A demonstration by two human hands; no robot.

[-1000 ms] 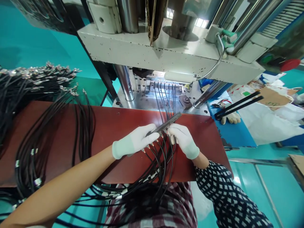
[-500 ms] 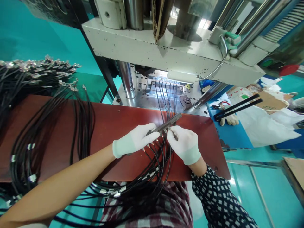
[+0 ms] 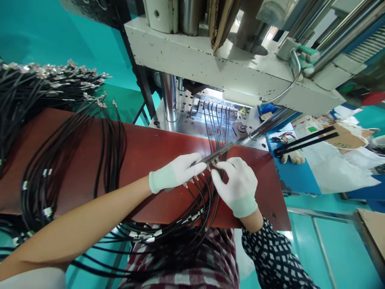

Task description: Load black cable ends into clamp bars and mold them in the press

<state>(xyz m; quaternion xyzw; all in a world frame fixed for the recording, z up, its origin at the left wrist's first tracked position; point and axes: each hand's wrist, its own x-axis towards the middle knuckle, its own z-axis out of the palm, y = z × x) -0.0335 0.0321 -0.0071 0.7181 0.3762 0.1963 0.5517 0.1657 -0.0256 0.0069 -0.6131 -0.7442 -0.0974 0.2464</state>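
Left hand [image 3: 183, 171] pinches the bar [image 3: 221, 151] above the red desk [image 3: 144, 150] — right hand [image 3: 236, 184] curls in at the near edge, by the cable ends [image 3: 196, 178] — whether that grip pinches one, can't tell.

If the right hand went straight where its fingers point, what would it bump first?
Probably the metal cable ends along the grey bar; the right hand looks close, maybe touching them.

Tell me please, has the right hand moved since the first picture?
Yes, slightly: the right hand has shifted toward the near edge of the red tabletop.
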